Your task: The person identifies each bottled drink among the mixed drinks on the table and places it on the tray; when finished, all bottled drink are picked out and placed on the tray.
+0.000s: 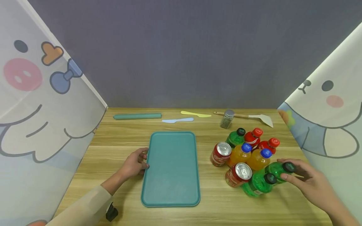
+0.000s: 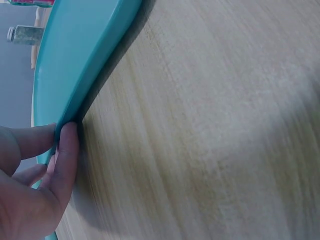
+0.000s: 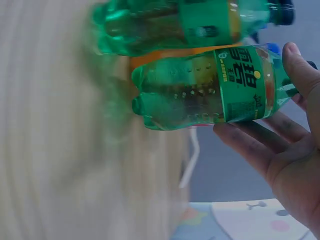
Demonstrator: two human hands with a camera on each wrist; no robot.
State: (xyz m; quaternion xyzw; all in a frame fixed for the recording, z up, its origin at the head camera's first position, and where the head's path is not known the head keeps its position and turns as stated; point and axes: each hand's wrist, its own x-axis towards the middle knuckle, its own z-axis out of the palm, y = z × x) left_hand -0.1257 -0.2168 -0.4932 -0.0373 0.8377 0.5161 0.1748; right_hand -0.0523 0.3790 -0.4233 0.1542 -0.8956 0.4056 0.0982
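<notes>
The wooden table (image 1: 118, 188) carries a teal tray (image 1: 171, 169) in the middle and a group of bottles (image 1: 254, 157) and cans (image 1: 220, 153) on the right. At the far edge lie a green roll (image 1: 137, 116), two flat spatulas (image 1: 177, 120), a spice jar (image 1: 227, 119) and a wooden-handled scraper (image 1: 254, 117).

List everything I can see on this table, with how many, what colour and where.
tray: 1, teal, table centre
green bottles: 3, black caps, right cluster
orange bottles: 2, blue caps, cluster middle
red bottles: 2, red caps, cluster back
cans: 2, red, cluster's left side
spice jar: 1, grey lid, back
spatula: 1, wooden handle, back right
knives: 2, yellow and pale blue, back
roll: 1, teal, back left
left hand: holds tray's left edge
right hand: grips nearest green bottle
</notes>
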